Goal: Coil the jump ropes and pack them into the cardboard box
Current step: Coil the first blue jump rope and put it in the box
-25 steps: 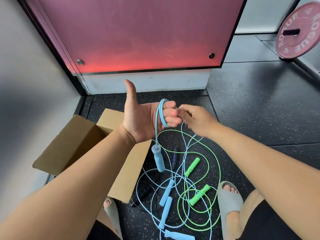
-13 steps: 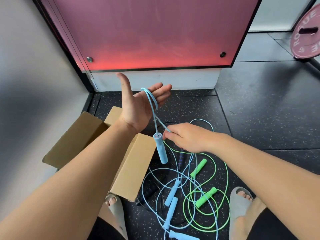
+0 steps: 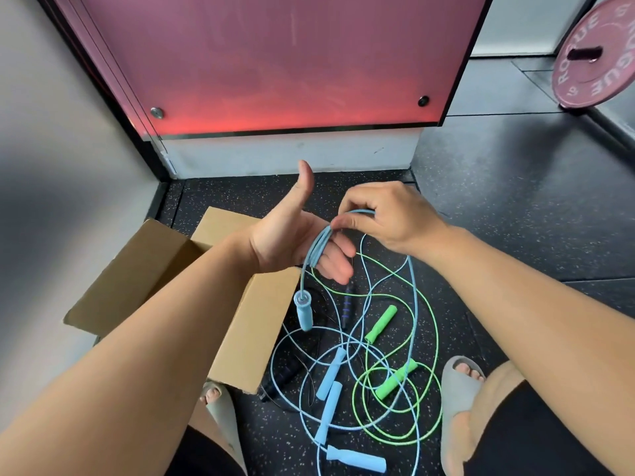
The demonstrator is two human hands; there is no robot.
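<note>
My left hand (image 3: 285, 242) is spread, thumb up, the blue rope (image 3: 311, 255) looped over its fingers (image 3: 338, 266); my right hand (image 3: 388, 214) pinches that rope just above. One handle (image 3: 303, 310) dangles beside the box (image 3: 151, 269) on the floor (image 3: 515, 218).

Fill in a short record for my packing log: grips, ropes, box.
left grip: thumb up, blue rope looped over its fingers
right grip: pinches the blue rope at the loops' top
blue handle: hangs below the left grip
cardboard box: open, partly behind the left forearm; inside hidden
green rope: loose on the floor, tangled with other blue cord
black rope: on the floor by the box
</note>
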